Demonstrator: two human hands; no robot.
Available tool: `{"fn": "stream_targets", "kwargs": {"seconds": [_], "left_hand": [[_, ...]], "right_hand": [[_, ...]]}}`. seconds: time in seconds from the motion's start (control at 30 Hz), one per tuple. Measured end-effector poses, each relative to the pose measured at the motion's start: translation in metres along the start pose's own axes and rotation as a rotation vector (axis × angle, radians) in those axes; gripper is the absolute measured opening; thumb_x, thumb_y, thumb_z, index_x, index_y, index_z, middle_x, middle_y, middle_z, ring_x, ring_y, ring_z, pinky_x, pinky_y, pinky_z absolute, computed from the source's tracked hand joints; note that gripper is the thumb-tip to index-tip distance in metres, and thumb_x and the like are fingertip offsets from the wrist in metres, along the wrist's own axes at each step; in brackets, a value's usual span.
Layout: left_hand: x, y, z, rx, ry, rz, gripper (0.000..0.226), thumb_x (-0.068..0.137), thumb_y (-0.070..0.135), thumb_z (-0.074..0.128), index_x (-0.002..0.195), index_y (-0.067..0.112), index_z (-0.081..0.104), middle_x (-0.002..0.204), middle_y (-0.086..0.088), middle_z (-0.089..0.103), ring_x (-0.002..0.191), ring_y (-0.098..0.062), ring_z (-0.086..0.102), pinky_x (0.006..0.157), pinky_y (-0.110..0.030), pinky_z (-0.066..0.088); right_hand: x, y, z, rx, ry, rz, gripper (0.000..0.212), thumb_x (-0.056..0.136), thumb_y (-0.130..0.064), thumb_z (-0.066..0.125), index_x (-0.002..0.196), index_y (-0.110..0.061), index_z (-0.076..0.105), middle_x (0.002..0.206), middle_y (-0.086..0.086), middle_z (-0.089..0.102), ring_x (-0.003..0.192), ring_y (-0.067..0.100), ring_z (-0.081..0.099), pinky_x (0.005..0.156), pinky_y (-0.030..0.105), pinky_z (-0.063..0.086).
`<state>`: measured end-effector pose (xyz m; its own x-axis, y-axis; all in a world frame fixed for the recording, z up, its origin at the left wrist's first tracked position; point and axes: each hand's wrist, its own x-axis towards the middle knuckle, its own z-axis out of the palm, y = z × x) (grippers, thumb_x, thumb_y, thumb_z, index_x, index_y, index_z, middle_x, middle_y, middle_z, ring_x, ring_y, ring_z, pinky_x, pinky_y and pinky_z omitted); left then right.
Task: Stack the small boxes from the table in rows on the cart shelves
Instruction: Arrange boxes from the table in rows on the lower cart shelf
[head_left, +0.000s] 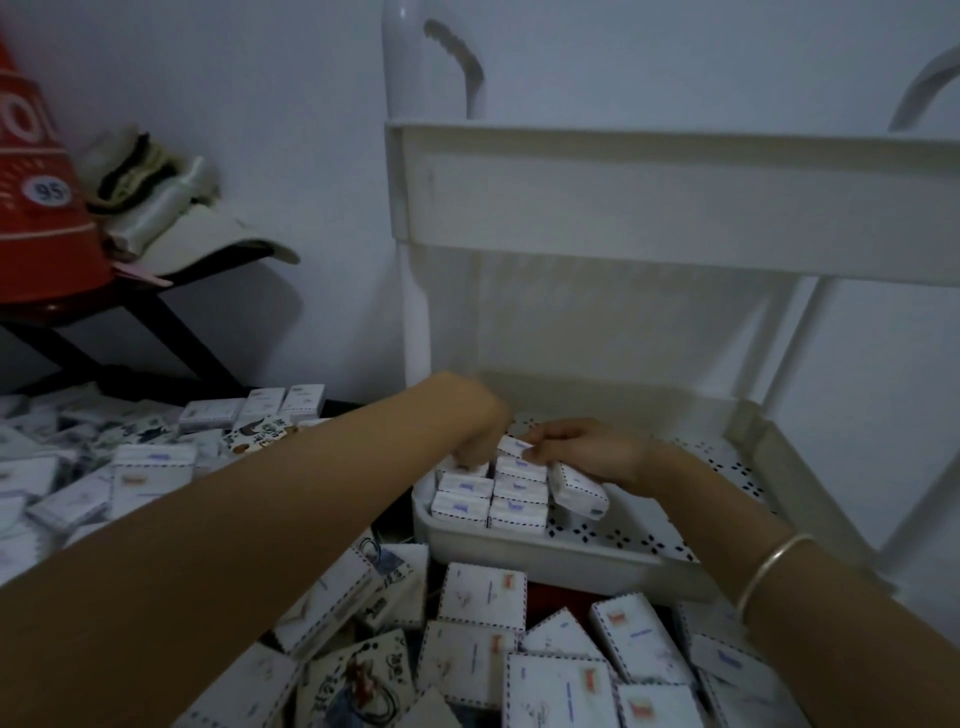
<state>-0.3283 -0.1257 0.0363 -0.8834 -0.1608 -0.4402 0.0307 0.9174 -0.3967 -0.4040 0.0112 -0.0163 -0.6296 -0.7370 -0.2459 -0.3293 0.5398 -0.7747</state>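
The small box (511, 446) I am setting down sits tilted at the back of the second column, one edge raised and not yet flat. In front of it the stacked boxes (491, 493) stand in two tidy columns in the near left corner of the lower shelf (545, 553). To do this step well, I judge I should lower the raised edge, push the box snug against its neighbour and square it with the column, so the row runs straight with no gap.

My right hand (587, 452) pinches that box at its right end with the fingertips, so the box lies just left of the hand. Below the same palm a leaning box (579, 488) rests slanted against the right column and touches it. I cannot tell whether the hand holds it as well. My left hand (480, 434) reaches in from the left with its fingers bent down onto the back of the left column, just beside the pinched box. It is blurred, so I cannot tell whether it grips a box or only presses.

Above hangs the upper shelf (675, 208) of the white cart. Loose boxes (483, 597) lie heaped on the table in front of the shelf and to its left. A bangle (769, 566) circles my right wrist. Far left stand a red cone (36, 208) and a cap (208, 239).
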Motion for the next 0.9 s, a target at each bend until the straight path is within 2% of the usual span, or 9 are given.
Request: {"fn": "stream_targets", "kwargs": {"seconds": [0.1, 0.17, 0.27, 0.43, 0.5, 0.57, 0.67, 0.8, 0.9], "left_hand": [[-0.002, 0.002, 0.002, -0.025, 0.024, 0.011, 0.049, 0.089, 0.013, 0.060, 0.136, 0.008, 0.047, 0.127, -0.010, 0.057, 0.112, -0.026, 0.057, 0.088, -0.032, 0.049], [-0.004, 0.003, 0.001, -0.077, 0.055, 0.017, 0.055, 0.089, 0.011, 0.060, 0.141, 0.010, 0.041, 0.131, -0.010, 0.055, 0.114, -0.026, 0.055, 0.083, -0.030, 0.046], [-0.008, 0.004, -0.002, -0.133, 0.065, 0.027, 0.051, 0.090, 0.010, 0.059, 0.138, 0.008, 0.042, 0.129, -0.011, 0.055, 0.113, -0.026, 0.056, 0.078, -0.029, 0.044], [-0.011, 0.006, -0.003, -0.154, 0.034, 0.036, 0.049, 0.089, 0.010, 0.057, 0.137, 0.007, 0.045, 0.131, -0.012, 0.054, 0.112, -0.027, 0.055, 0.076, -0.030, 0.043], [-0.010, 0.006, -0.003, -0.144, 0.003, 0.043, 0.045, 0.092, 0.010, 0.052, 0.137, 0.006, 0.046, 0.132, -0.012, 0.053, 0.110, -0.026, 0.054, 0.078, -0.030, 0.042], [-0.010, 0.006, -0.002, -0.144, -0.022, 0.049, 0.042, 0.094, 0.010, 0.049, 0.136, 0.005, 0.046, 0.133, -0.012, 0.051, 0.113, -0.027, 0.053, 0.080, -0.031, 0.042], [-0.010, 0.005, 0.000, -0.140, -0.016, 0.054, 0.042, 0.094, 0.008, 0.048, 0.136, 0.006, 0.046, 0.133, -0.011, 0.051, 0.112, -0.026, 0.053, 0.085, -0.032, 0.044], [-0.008, 0.004, 0.002, -0.150, -0.009, 0.055, 0.041, 0.094, 0.008, 0.048, 0.135, 0.005, 0.048, 0.132, -0.012, 0.052, 0.107, -0.025, 0.053, 0.080, -0.031, 0.042], [-0.008, 0.003, 0.002, -0.170, -0.010, 0.050, 0.040, 0.093, 0.008, 0.049, 0.132, 0.005, 0.050, 0.129, -0.012, 0.054, 0.102, -0.024, 0.051, 0.081, -0.031, 0.042]], "right_hand": [[-0.002, 0.002, -0.003, 0.028, -0.003, 0.043, 0.029, 0.087, -0.037, 0.065, 0.114, -0.028, 0.065, 0.127, -0.007, 0.055, 0.119, 0.017, 0.050, 0.105, 0.033, 0.039], [-0.003, -0.002, 0.000, 0.009, -0.041, 0.032, 0.034, 0.088, -0.038, 0.063, 0.117, -0.020, 0.067, 0.132, -0.005, 0.056, 0.121, 0.017, 0.050, 0.107, 0.034, 0.038], [-0.008, -0.011, 0.006, 0.051, -0.077, 0.035, 0.027, 0.093, -0.037, 0.058, 0.113, -0.020, 0.066, 0.121, -0.006, 0.059, 0.111, 0.015, 0.054, 0.093, 0.027, 0.040], [-0.016, -0.013, 0.009, 0.224, -0.028, 0.076, 0.031, 0.096, -0.028, 0.043, 0.093, -0.006, 0.065, 0.086, 0.016, 0.064, 0.079, 0.025, 0.063, 0.079, 0.038, 0.047], [-0.018, -0.012, 0.008, 0.235, 0.015, 0.105, 0.039, 0.097, -0.031, 0.042, 0.116, -0.004, 0.063, 0.094, 0.019, 0.065, 0.084, 0.029, 0.063, 0.082, 0.036, 0.048], [-0.016, -0.010, 0.004, 0.291, 0.113, 0.139, 0.047, 0.096, -0.034, 0.044, 0.128, -0.002, 0.055, 0.090, 0.015, 0.061, 0.077, 0.025, 0.058, 0.074, 0.032, 0.045], [-0.010, -0.010, -0.006, 0.395, 0.291, 0.143, 0.044, 0.098, -0.025, 0.039, 0.131, 0.000, 0.052, 0.087, 0.009, 0.052, 0.073, 0.023, 0.051, 0.066, 0.030, 0.043], [-0.003, -0.014, -0.012, 0.312, 0.528, 0.004, 0.032, 0.095, -0.009, 0.046, 0.126, -0.016, 0.046, 0.105, 0.005, 0.053, 0.082, 0.014, 0.052, 0.062, 0.024, 0.048], [-0.003, -0.015, -0.003, 0.210, 0.539, -0.151, 0.039, 0.092, -0.007, 0.059, 0.127, -0.018, 0.046, 0.105, 0.000, 0.053, 0.082, 0.006, 0.053, 0.058, 0.010, 0.045]]}}
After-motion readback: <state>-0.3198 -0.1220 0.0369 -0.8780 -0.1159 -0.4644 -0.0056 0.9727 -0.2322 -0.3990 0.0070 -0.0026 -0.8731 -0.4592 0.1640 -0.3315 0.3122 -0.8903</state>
